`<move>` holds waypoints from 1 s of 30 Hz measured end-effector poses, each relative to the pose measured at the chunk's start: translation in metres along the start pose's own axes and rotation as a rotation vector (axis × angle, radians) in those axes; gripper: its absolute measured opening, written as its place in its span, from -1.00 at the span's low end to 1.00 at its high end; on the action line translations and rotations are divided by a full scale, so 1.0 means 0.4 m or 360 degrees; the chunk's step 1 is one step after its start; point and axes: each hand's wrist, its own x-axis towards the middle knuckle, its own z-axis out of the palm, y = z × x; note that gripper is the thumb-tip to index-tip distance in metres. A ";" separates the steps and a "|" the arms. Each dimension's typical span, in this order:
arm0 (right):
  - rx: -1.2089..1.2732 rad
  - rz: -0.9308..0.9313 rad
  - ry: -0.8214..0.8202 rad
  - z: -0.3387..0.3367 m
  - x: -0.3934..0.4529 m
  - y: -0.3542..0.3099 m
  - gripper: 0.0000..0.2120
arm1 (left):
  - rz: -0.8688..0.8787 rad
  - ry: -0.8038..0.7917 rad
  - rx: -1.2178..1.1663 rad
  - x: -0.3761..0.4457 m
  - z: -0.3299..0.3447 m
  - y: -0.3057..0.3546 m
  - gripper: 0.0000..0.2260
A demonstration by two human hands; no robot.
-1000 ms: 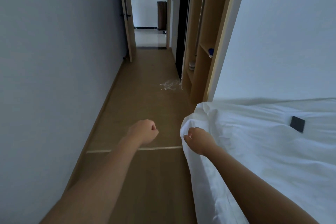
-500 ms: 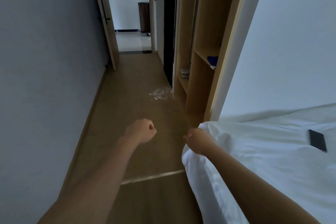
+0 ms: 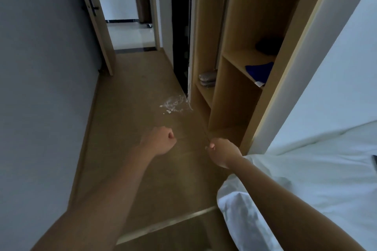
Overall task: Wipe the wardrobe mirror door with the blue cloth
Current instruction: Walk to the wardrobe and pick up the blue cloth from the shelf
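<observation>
Left hand (image 3: 161,141) is out in front over the wooden floor (image 3: 126,112), fingers curled into a loose fist, nothing in it. Forearm runs up from bottom left, wrist straight.

Right hand (image 3: 221,154) sits just right of it, near the bed corner (image 3: 306,179), fingers also curled, empty as far as I can see; thumb tip shows at the left edge. No cloth held yet.

Blue cloth (image 3: 259,72) lies on the middle shelf (image 3: 244,61) of the open wardrobe (image 3: 244,16), up and to the right of both hands, well apart from either. It is crumpled, with a white tag at its front edge near the shelf lip. Its long axis looks roughly along the shelf's depth, though that's hard to call.

Right hand is the nearer one, and the shelf opening faces that side, so I'd expect the right to do the pick: reach forward and up-right, uncurl, come over the shelf lip.

Mirror door: can't identify it for sure here. The dark panel (image 3: 180,26) left of the wardrobe may be it.

Folded grey items (image 3: 207,78) sit in the lower compartment to the left, not relevant.
</observation>
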 end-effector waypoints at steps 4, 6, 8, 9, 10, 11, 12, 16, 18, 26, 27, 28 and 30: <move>0.0034 0.0018 -0.0043 0.001 0.125 -0.015 -0.72 | 0.0026 -0.0019 -0.0081 0.125 -0.002 -0.043 -0.80; 0.0048 0.0030 -0.0065 0.001 0.194 -0.022 -0.71 | 0.0030 -0.0018 -0.0068 0.201 0.000 -0.060 -0.80; 0.0048 0.0034 -0.0079 -0.002 0.276 -0.022 -0.72 | 0.0024 -0.0018 -0.0060 0.289 0.000 -0.075 -0.80; 0.0041 0.0032 -0.0087 -0.005 0.321 -0.020 -0.74 | 0.0016 -0.0015 -0.0056 0.337 -0.002 -0.081 -0.80; 0.0034 0.0029 -0.0092 -0.008 0.369 -0.017 -0.75 | 0.0009 -0.0010 -0.0047 0.385 -0.009 -0.086 -0.80; 0.0028 0.0030 -0.0094 -0.014 0.418 -0.015 -0.76 | 0.0015 -0.0009 -0.0033 0.433 -0.017 -0.091 -0.80; 0.0025 0.0033 -0.0095 -0.024 0.468 -0.014 -0.76 | 0.0025 -0.0021 -0.0023 0.482 -0.028 -0.093 -0.79; 0.0052 0.0082 -0.0118 -0.082 0.645 -0.018 -0.68 | 0.0062 -0.0073 -0.0033 0.681 -0.078 -0.092 -0.79; 0.0050 0.0116 -0.0127 -0.111 0.722 -0.018 -0.67 | 0.0092 -0.0069 -0.0035 0.773 -0.101 -0.082 -0.79; 0.0017 0.0230 -0.0081 -0.190 0.969 0.009 -0.77 | 0.0258 -0.0158 -0.0066 1.052 -0.162 -0.020 -0.74; 0.0004 0.0248 -0.0072 -0.200 0.990 0.014 -0.78 | 0.0269 -0.0174 -0.0096 1.088 -0.165 -0.016 -0.74; 0.0004 0.0270 -0.0058 -0.210 1.011 0.021 -0.79 | 0.0287 -0.0181 -0.0123 1.124 -0.168 -0.008 -0.75; 0.0017 0.0312 -0.0006 -0.234 1.045 0.039 -0.79 | 0.0352 -0.0199 -0.0133 1.192 -0.174 0.020 -0.77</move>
